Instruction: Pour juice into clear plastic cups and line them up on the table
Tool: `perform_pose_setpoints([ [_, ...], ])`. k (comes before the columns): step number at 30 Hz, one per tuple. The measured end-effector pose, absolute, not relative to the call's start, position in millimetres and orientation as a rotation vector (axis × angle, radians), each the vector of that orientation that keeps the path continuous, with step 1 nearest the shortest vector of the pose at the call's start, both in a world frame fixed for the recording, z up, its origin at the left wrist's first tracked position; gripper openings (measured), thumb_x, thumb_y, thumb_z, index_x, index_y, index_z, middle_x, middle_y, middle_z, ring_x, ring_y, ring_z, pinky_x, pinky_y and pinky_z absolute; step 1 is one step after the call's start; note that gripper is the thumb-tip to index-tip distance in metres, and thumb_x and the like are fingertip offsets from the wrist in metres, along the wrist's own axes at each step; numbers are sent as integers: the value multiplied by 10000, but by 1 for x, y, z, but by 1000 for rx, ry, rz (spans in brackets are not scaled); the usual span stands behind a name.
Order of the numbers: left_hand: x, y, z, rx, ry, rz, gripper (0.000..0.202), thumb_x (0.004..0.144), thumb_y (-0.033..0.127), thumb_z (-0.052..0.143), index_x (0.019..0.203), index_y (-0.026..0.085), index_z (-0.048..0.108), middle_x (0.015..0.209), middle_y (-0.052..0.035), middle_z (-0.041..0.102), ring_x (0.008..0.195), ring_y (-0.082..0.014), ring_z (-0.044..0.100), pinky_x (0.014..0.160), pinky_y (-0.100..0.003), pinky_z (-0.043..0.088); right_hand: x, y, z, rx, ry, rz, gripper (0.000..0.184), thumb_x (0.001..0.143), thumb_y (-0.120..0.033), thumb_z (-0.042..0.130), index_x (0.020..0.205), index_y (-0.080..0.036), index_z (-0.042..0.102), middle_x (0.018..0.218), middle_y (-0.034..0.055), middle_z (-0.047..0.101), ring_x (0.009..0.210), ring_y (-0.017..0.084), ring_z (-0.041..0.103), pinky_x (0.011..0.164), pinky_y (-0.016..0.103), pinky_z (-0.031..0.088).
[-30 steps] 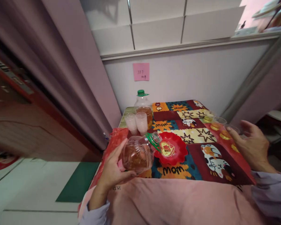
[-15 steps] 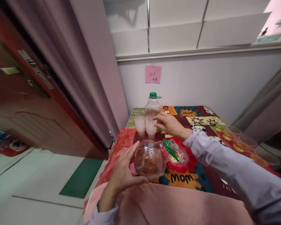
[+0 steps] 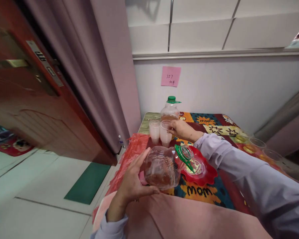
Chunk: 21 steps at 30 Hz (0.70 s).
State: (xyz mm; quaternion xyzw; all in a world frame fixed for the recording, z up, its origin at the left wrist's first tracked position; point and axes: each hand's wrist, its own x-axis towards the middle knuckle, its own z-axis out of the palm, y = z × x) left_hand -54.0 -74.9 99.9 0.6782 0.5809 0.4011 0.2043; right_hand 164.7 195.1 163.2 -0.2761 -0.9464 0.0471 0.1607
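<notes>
A clear plastic jug (image 3: 161,169) with brownish liquid inside lies tipped toward the right, its base in my left hand (image 3: 133,181). Thumb and fingers wrap around the jug's lower end. A green handle ring (image 3: 184,157) circles its uncapped neck, which is above a red scalloped plate (image 3: 210,171). Behind it stand two stacks of clear plastic cups, a left stack (image 3: 154,132) and a right stack (image 3: 165,134). My right hand (image 3: 183,129) pinches the right stack near its rim; some fingertips are hidden.
Another jug (image 3: 170,111) with a green cap stands behind the cups. Cups of yellowish liquid (image 3: 249,147) line the table's right side. Red plastic film (image 3: 129,152) covers the left edge, and a patterned cloth (image 3: 201,191) the middle. A door (image 3: 52,116) is at left.
My right hand's fingers have closed on the right cup stack's rim. The jug stays tipped in my left hand. The whole view has shifted slightly.
</notes>
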Motion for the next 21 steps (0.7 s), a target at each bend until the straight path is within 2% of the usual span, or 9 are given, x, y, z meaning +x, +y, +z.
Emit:
perform_pose_setpoints([
  [4, -54, -74, 99, 1910, 1601, 1133, 1383, 609, 941, 881, 1756, 307, 437, 1790, -159, 503, 1643, -455, 479, 1353, -668, 382, 167, 198, 162, -792, -2612, 176, 103, 926, -174, 877, 835, -184, 829, 878, 80, 831, 799, 211, 743, 763, 315, 529],
  [7, -53, -74, 99, 1925, 1602, 1140, 1376, 613, 939, 881, 1752, 301, 445, 1782, -160, 515, 1643, -446, 482, 1358, -655, 382, 169, 198, 161, -793, -2538, 190, 109, 904, -225, 922, 863, -189, 827, 896, 73, 842, 807, 205, 750, 782, 315, 542],
  [12, -52, -75, 101, 1898, 1613, 1137, 1368, 615, 942, 877, 1742, 286, 463, 1777, -173, 519, 1630, -446, 501, 1354, -660, 384, 185, 190, 179, -678, -2249, 186, 191, 1022, -323, 786, 865, -216, 803, 876, 55, 831, 802, 199, 734, 798, 329, 561],
  [16, -53, -75, 103, 1848, 1609, 1145, 1374, 606, 896, 921, 1737, 261, 469, 1751, -180, 552, 1610, -439, 530, 1358, -648, 377, 223, 165, 201, -633, -2058, 43, 212, 1070, -377, 716, 947, -232, 809, 932, 64, 825, 803, 199, 717, 772, 329, 556],
  [18, -54, -73, 102, 1824, 1611, 1164, 1374, 597, 873, 942, 1729, 245, 480, 1743, -182, 561, 1602, -444, 539, 1358, -643, 379, 248, 147, 196, -648, -2079, -4, 220, 1083, -378, 706, 940, -239, 800, 924, 61, 813, 792, 196, 713, 759, 323, 554],
  [21, -56, -70, 99, 1778, 1624, 1198, 1376, 573, 859, 958, 1708, 224, 509, 1743, -194, 558, 1602, -463, 533, 1352, -644, 384, 283, 120, 159, -699, -2209, 75, 285, 1117, -382, 652, 909, -240, 786, 941, 77, 808, 811, 208, 740, 755, 325, 575],
])
